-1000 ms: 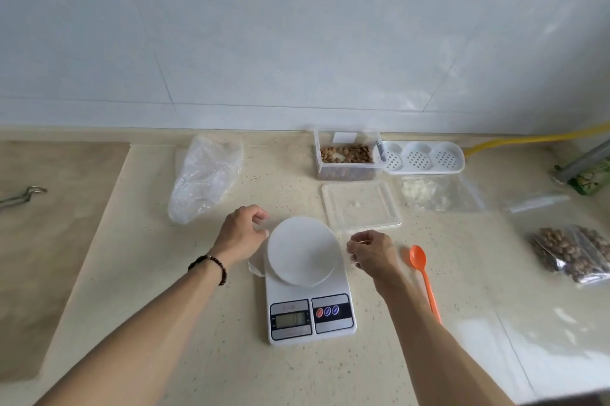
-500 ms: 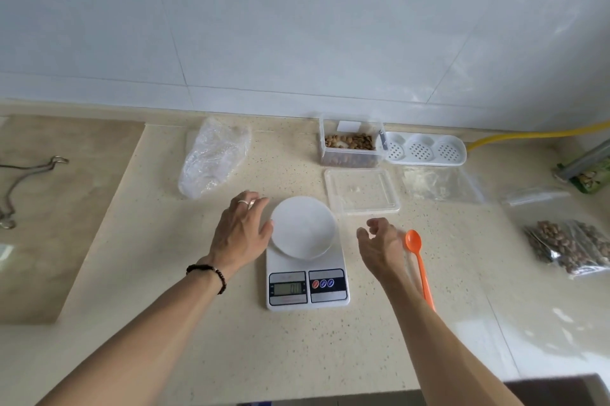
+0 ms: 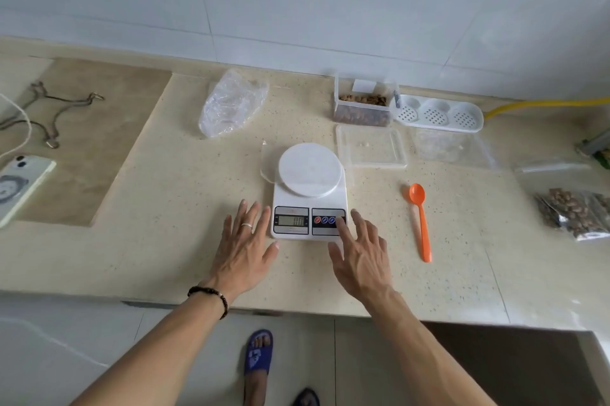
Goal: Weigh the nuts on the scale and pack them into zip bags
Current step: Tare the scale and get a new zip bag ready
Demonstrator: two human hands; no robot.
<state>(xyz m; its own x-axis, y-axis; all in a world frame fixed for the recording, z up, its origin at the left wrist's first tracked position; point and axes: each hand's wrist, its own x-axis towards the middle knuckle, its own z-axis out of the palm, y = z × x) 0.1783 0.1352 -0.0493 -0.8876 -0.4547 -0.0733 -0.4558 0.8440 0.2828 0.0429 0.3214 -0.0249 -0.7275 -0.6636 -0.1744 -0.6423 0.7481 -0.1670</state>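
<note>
White scale (image 3: 309, 194) upright mid-counter, round platform bare, nuts (image 3: 362, 99) in clear tub behind, filled zip bag (image 3: 574, 212) right

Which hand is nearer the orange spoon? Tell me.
Right. The right hand sits at the scale's buttons, just left of the orange spoon; the left hand lies beyond the scale's far side.

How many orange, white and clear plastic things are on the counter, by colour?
Orange: 1, spoon
White: 2, scale, strainer tray
Clear: 2, nut box, lid
Total: 5, leaving out the bags
</note>
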